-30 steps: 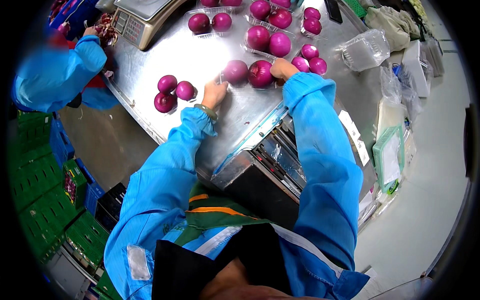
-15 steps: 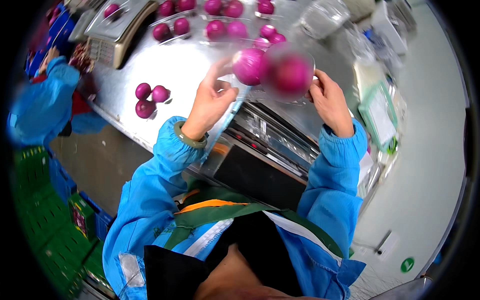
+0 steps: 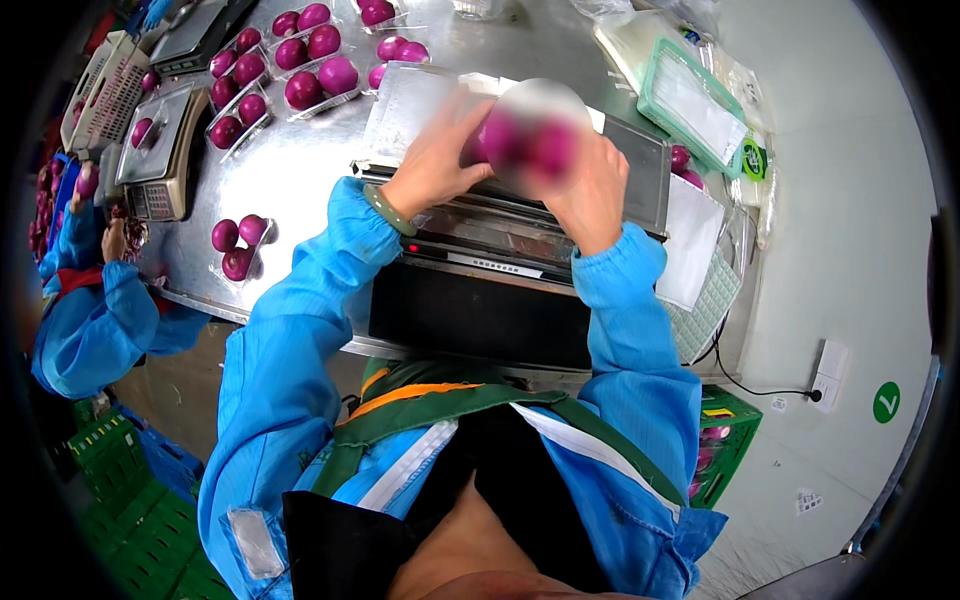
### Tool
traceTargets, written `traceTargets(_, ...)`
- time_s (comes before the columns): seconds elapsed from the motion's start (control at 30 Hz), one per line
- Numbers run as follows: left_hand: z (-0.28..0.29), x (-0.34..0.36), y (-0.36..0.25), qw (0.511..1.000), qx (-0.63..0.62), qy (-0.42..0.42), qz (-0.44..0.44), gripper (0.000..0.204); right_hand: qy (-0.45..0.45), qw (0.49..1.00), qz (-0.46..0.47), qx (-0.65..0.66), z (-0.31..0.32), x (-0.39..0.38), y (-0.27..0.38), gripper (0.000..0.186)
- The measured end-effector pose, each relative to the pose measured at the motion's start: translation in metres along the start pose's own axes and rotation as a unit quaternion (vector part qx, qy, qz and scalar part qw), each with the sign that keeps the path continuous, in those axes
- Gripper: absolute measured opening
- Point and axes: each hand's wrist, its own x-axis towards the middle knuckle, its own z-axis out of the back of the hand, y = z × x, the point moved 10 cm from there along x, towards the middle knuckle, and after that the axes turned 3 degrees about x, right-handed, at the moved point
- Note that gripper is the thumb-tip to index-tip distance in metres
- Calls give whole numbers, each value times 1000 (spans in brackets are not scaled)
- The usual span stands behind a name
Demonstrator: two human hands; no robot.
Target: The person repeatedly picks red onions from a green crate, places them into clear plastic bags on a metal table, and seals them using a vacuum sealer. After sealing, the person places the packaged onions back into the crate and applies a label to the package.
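A clear tray of red onions [image 3: 548,152] is between my two hands, above a film-wrapping machine [image 3: 500,266] with a black front panel and a small red light. A round blur covers much of the tray and onions. My left hand [image 3: 432,168], with a green bangle at the wrist, grips the left side, thumb toward me and fingers beyond. On the right side, my right hand [image 3: 592,195] has its fingers curled against the tray; their tips are partly hidden by the blur.
Trays of red onions [image 3: 320,85] stand at the back left, with another tray [image 3: 238,245] nearer. A scale [image 3: 155,150] is farther left, by a co-worker's blue sleeves [image 3: 120,310]. To the right lies a green-rimmed tray [image 3: 690,105]; a cord [image 3: 765,388] runs to the wall.
The view has swung right and levelled the machine. My hands have brought the onion tray nearer, over the machine, and the right hand has closed in toward the left.
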Motion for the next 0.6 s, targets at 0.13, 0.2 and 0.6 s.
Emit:
traceTargets(0.13,-3,3,-2,1000,-22,-7,4,79,-5,999,52,5,-9,7,-1,79)
traceTargets(0.2,-5,5,-8,998,-67,22,9,79,42,998,55,-9,-11,7,-5,78)
traceTargets(0.6,18,-46,8,973,-186,49,124,70,2,999,44,8,58,-36,-13,56)
